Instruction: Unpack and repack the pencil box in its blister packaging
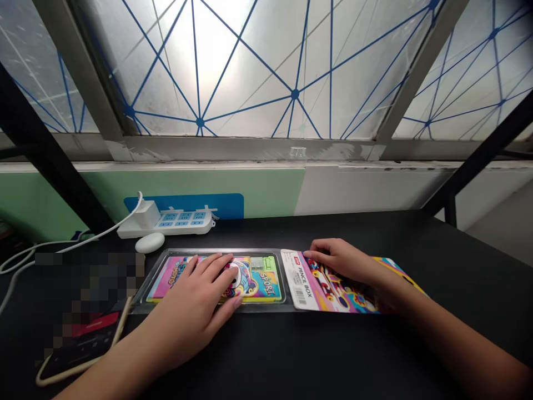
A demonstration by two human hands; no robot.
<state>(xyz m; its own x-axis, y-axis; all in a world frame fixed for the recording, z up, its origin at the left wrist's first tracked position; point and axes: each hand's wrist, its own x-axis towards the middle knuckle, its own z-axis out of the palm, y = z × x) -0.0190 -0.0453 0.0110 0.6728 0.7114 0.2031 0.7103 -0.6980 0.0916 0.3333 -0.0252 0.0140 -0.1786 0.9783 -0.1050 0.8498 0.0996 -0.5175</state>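
My left hand lies flat with spread fingers on a colourful pencil box, which shows cartoon art and the word SPORT. The pencil box sits in a clear plastic tray and is partly covered by my fingers. To the right is a printed cardboard packaging card marked PENCIL BOX, lying beside the box. My right hand is closed at the card's upper edge, with its thumb on the card and the other fingers bent. The right forearm hides part of the card.
At the back left a white power strip with a plugged-in charger and cable stands by the wall. A white oval object is in front of it. A phone with a pale case lies at left on the black table.
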